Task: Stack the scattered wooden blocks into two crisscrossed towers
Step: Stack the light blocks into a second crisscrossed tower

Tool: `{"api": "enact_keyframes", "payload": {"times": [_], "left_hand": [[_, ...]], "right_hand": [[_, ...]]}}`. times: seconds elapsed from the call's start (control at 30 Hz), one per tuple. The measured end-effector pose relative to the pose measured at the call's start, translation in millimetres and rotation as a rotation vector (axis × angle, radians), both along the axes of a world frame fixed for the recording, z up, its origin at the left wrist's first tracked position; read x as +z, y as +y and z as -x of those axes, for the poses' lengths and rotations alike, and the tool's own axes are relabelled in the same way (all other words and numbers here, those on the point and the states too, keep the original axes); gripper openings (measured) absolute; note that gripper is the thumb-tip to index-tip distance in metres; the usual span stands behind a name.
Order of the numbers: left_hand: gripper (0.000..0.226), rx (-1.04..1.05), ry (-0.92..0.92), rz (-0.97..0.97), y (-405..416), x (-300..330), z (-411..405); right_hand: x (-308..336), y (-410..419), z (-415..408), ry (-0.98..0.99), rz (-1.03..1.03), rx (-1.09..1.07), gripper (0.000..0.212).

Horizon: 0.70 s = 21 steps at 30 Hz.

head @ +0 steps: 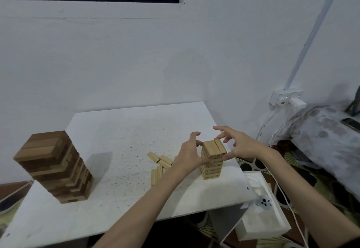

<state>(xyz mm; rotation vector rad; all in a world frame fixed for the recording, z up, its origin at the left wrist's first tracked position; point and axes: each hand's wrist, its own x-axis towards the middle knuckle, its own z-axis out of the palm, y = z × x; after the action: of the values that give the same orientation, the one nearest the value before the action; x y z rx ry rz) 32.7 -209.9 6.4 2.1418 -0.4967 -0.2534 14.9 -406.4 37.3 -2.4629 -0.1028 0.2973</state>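
Two hands frame the small tower point(212, 162) near the desk's point(116, 130) right edge: my left hand point(190, 155) cups its left side with curled fingers, my right hand point(238, 145) pinches the top layer's rightmost block point(220, 146). I should square that block flush, pressing lightly. Loose blocks point(159, 163) wait just left; the dark tower point(56, 166) stands at the left edge.

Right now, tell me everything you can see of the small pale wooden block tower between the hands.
The small pale wooden block tower stands upright near the right edge of the white table, built of light, unfinished-looking blocks in crisscrossed layers, with three blocks side by side on top. Faint dark markings show on the block faces, too small to read. The left hand touches its left side with curled fingers; the right hand pinches the top right block. Loose pale blocks lie just to its left.
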Motion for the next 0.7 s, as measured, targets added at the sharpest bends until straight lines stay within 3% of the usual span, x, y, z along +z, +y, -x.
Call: {"api": "enact_keyframes", "payload": {"times": [0.17,0.7], "left_hand": [[0.099,0.010,0.041,0.093,0.3,-1.3,-1.6],[0.095,0.018,0.042,0.139,0.6,-5.7,-5.6]], "right_hand": [[0.9,-1.5,0.6,-0.003,-0.022,-0.012,0.096],[-3.5,3.2,-7.1,0.000,-0.108,0.002,0.095]]}}
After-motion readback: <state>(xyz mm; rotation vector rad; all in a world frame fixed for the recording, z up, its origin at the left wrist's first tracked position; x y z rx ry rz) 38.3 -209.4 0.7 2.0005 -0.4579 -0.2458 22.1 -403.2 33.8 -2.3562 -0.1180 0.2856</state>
